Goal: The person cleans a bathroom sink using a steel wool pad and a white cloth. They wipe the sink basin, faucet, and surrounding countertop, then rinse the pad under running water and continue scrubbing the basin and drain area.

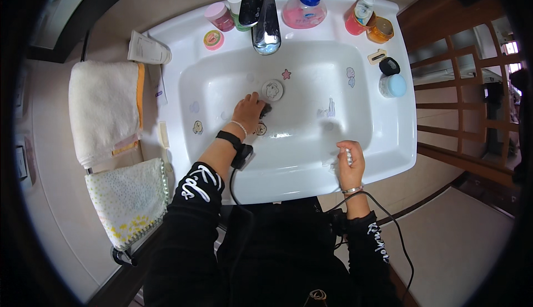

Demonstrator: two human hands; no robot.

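Inside the white washbasin (300,148), my left hand (249,112) reaches down just below the round drain cover (272,90). Its fingers are closed on a small dark fuzzy clump (265,110), mostly hidden by the hand. A fish sticker (260,129) lies right beside that hand. My right hand (351,163) is at the basin's front right rim, curled around a small white thing (349,156); what it is cannot be made out. The chrome tap (267,32) stands behind the drain.
A pink soap pump bottle (305,13), several jars, an orange jar (380,30) and a blue-lidded jar (393,85) line the rim. A tube (149,49) and comb (164,135) are at left, near hanging towels (106,111). A black cable (395,219) trails from my right wrist.
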